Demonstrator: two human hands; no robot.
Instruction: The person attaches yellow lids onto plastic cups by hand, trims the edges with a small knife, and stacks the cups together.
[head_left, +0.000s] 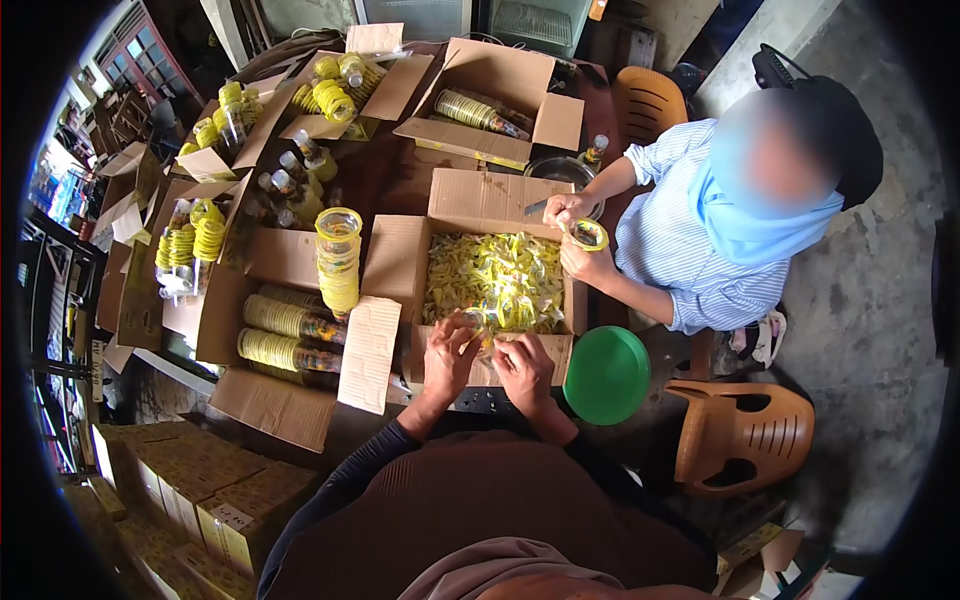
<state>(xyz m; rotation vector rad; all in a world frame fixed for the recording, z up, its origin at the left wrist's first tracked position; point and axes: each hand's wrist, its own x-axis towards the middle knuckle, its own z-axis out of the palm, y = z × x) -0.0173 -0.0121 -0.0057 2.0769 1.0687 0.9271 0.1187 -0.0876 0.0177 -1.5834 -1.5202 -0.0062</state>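
Observation:
Both of my hands are at the near edge of an open cardboard box [400, 262] full of small yellow packets [490, 275]. Between them is a clear cup [484, 322] with a yellow rim, partly covered by my fingers. My left hand [451, 357] has its fingers curled round the cup's left side. Close by on the right, my right hand [524, 368] pinches at the cup's near edge; anything small in that pinch is too small to make out. A tall stack of yellow-rimmed cups [339, 262] stands left of the box.
A co-worker [700, 220] at the right holds a cup [587, 236] over the box's far corner. A green round lid [607, 375] lies right of my hands. Boxes of stacked cups [275, 320] stand left and behind. An orange chair [750, 435] is at the lower right.

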